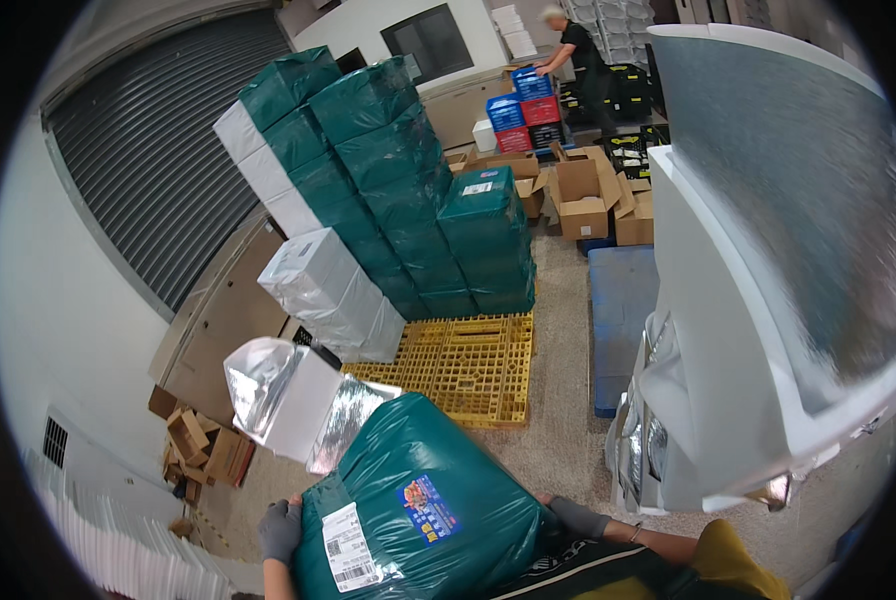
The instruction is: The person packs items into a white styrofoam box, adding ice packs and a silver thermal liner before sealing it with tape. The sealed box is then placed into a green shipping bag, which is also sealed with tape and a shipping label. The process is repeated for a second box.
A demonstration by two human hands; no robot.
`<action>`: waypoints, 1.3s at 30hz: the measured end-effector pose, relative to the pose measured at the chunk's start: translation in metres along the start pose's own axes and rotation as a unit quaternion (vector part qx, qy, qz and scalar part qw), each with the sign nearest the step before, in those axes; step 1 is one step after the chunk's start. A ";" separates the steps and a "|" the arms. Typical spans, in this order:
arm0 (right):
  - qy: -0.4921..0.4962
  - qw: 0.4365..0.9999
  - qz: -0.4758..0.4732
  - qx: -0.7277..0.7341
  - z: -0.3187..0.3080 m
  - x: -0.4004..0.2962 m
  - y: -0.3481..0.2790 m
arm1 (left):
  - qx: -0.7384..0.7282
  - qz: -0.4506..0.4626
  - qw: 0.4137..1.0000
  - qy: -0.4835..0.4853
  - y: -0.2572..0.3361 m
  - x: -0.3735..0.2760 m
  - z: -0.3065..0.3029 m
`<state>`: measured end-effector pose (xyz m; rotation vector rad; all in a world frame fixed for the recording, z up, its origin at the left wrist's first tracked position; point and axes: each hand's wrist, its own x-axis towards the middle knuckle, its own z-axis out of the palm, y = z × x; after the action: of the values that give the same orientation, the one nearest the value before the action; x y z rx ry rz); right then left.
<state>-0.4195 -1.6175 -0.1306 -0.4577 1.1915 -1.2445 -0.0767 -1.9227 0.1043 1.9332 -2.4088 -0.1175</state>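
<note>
A box-shaped parcel wrapped in green plastic [485, 480] is held against the front of my body. Its top bears a white printed label and a blue sticker with a picture. My left hand [280, 529], in a grey fingerless glove, grips its left side. On the opposite side, my right hand [577, 516] in a matching glove holds the parcel near its corner, with the fingertips partly hidden. Beyond the parcel, a yellow plastic pallet [478, 367] carries stacked green-wrapped parcels [388, 142] and a shorter stack of white-wrapped parcels [335, 292].
White foam boxes [725, 360] with silvery lining rise close on my right. An open foil-lined box [290, 420] lies left of the parcel. Farther off are a blue platform [620, 330], open cartons [583, 191], coloured crates [527, 109] and a person [579, 56] touching the top crate.
</note>
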 end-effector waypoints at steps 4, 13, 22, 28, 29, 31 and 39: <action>0.101 0.989 -0.080 -0.069 -0.028 0.064 -0.037 | -0.023 0.045 0.999 0.010 0.049 0.089 0.002; 0.175 0.981 -0.084 -0.024 -0.070 0.144 -0.145 | -0.010 0.187 0.981 -0.057 0.200 0.341 0.030; 0.250 0.954 -0.157 -0.055 -0.082 0.271 -0.245 | -0.026 0.279 0.954 -0.103 0.365 0.567 0.011; 0.278 0.951 -0.134 0.020 -0.155 0.358 -0.331 | -0.129 0.266 0.952 -0.076 0.452 0.654 0.012; 0.292 0.948 -0.114 0.048 -0.167 0.366 -0.369 | -0.149 0.245 0.956 -0.069 0.461 0.663 0.008; 0.334 0.929 -0.139 0.074 -0.214 0.400 -0.428 | -0.262 0.252 0.931 -0.028 0.465 0.707 0.022; 0.296 0.881 -0.354 0.100 -0.475 0.619 -0.722 | -0.526 0.157 0.836 -0.009 0.595 0.734 0.014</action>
<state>-1.2562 -2.2578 0.0078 -0.3755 1.4315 -2.2374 -0.8155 -2.5104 0.1387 1.0018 -1.8901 -1.1489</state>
